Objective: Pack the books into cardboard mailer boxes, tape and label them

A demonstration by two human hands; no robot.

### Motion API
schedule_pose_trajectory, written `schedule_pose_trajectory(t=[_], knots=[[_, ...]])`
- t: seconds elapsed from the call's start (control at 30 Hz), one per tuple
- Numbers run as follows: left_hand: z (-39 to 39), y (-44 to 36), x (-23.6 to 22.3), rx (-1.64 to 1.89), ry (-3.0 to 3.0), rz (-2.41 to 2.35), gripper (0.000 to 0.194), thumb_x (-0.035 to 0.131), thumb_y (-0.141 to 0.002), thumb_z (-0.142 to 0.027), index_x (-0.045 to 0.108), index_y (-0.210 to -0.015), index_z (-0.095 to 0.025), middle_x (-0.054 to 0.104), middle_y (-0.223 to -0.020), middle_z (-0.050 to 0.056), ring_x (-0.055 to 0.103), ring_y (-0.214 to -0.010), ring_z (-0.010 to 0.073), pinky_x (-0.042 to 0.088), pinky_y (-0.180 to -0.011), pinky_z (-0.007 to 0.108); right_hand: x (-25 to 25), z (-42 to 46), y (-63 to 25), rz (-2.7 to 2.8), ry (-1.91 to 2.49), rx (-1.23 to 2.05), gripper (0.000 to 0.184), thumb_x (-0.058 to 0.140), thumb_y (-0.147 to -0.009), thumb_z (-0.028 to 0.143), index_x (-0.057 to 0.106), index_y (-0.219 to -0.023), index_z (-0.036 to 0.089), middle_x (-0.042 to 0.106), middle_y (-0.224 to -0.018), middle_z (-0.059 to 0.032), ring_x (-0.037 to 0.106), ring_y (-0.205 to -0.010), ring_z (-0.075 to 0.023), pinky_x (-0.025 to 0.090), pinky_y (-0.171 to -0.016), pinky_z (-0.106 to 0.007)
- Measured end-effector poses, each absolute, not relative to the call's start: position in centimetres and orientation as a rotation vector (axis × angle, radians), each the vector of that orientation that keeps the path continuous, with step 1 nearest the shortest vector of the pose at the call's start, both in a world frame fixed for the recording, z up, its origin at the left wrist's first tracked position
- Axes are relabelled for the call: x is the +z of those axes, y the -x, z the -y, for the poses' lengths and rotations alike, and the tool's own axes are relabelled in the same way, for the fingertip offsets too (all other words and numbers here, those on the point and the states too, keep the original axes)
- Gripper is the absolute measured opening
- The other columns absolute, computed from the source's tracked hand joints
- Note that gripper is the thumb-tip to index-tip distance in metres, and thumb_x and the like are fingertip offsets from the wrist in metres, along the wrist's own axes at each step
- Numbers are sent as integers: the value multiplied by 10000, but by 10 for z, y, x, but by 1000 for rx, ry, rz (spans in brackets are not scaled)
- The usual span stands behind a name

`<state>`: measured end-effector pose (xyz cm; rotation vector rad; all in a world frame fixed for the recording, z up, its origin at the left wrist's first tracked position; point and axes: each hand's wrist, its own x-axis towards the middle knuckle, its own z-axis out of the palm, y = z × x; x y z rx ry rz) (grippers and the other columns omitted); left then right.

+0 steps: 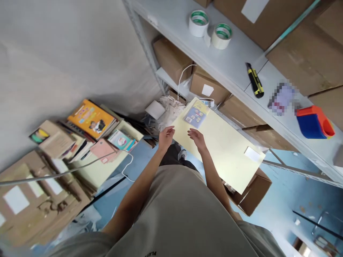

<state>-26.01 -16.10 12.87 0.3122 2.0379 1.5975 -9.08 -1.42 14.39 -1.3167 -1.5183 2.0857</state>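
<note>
My left hand [166,138] is over the left edge of a pale yellow tabletop [227,150]. Its fingers are loosely bent and apart, and nothing shows in them. My right hand [198,138] hovers above the table's near edge, fingers half curled and spread, also holding nothing visible. Just beyond both hands lies a flat purple and yellow booklet or packet [197,114] with small pictures on its cover; neither hand touches it. At the table's right end sits a small white card or pad [252,154].
A grey shelf [230,67] on the right bears two tape rolls [198,23], a yellow-black utility knife [255,80] and a blue-orange tape dispenser [313,123]. Book stacks [92,119] stand left. An open carton [254,192] is beneath the table's right end.
</note>
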Motion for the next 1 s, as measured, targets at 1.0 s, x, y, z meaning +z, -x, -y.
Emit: schedule_pose_trajectory(t=[1.0], knots=[[719, 321, 126, 2275, 1137, -2238, 438, 836, -871, -266, 711, -1284, -193, 781, -1433, 179, 738, -1389, 297, 584, -1262, 450, 186, 482, 313, 2417, 303, 2648, 551, 960, -891, 649, 841, -1227, 228, 906, -1273, -121, 866, -1149, -276, 680, -1099, -444]])
